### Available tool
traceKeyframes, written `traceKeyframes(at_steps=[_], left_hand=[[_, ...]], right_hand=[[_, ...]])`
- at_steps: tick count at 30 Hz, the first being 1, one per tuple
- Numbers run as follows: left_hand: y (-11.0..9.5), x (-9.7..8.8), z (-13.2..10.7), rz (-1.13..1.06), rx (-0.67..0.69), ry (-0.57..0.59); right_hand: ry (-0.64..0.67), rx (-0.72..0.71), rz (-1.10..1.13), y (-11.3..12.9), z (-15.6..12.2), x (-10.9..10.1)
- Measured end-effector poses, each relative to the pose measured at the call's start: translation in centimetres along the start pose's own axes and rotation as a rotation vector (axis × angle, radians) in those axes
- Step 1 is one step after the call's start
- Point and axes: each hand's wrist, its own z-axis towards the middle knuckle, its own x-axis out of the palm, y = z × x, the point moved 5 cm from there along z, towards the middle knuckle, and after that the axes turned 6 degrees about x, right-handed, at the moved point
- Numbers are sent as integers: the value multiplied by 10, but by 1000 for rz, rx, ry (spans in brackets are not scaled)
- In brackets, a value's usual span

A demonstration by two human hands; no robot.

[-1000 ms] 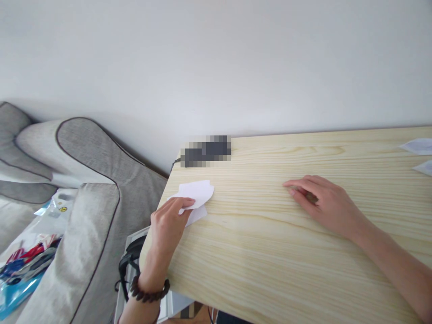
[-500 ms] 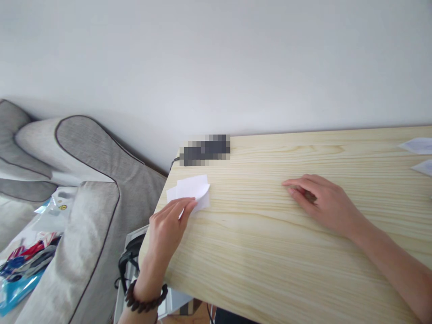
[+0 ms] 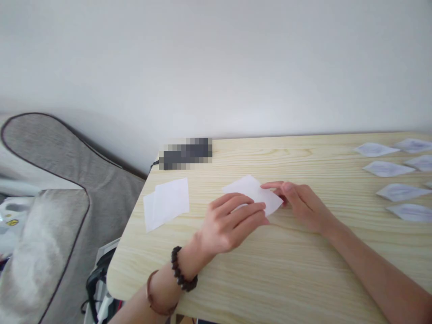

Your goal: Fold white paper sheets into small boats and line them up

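Note:
A square white sheet of paper [image 3: 248, 183] is turned cornerwise over the middle of the table, between both hands. My left hand [image 3: 231, 220], with a dark bead bracelet at the wrist, lays its fingers across the sheet's near left part; its thumb is hidden. At the sheet's right corner is my right hand [image 3: 303, 202], index finger along the upper edge and the other fingers curled at the corner. To the left, a few overlapping white sheets [image 3: 172, 200] lie flat, apart from the hands.
Several folded, pointed white paper pieces [image 3: 389, 168] lie in rows at the table's right. A pixelated dark object [image 3: 185, 154] with a cable sits by the wall. The grey sofa [image 3: 111, 193] stands left of the wooden table [image 3: 270, 279].
My left hand has moved right from the stack, bringing one sheet to the right hand. My right hand now touches that sheet. The view has turned right, showing more folded pieces.

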Motion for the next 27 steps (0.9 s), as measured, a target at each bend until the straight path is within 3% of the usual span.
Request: traceKeyframes(at_steps=[3,6,8,11,14,17,20,23,27], left_hand=[[3,34,7,-63,91,92],[25,50,7,-158,-40,140],[46,50,5,-237,-250,92],[74,46,-2,-489,-627,-139],[80,50,-6,-888,-875,-283],[68,61,-4,-1196,-995,-83],[62,64,-6,-1270,-1084,54],[65,64,-11,-1303,-1141,56],[70,60,-13,-1463,-1147,15]], right_hand=[[-1,60,67,-3,1,0],[-134,133,195,-12,5,-6],[-220,175,312,-18,7,-11],[-222,200,510,-23,10,-12],[-232,213,570,-22,9,-14],[-234,207,529,-18,7,-16],[-124,199,519,-16,4,-12],[-71,144,459,-14,1,-12],[-96,-49,281,-6,-1,-13]])
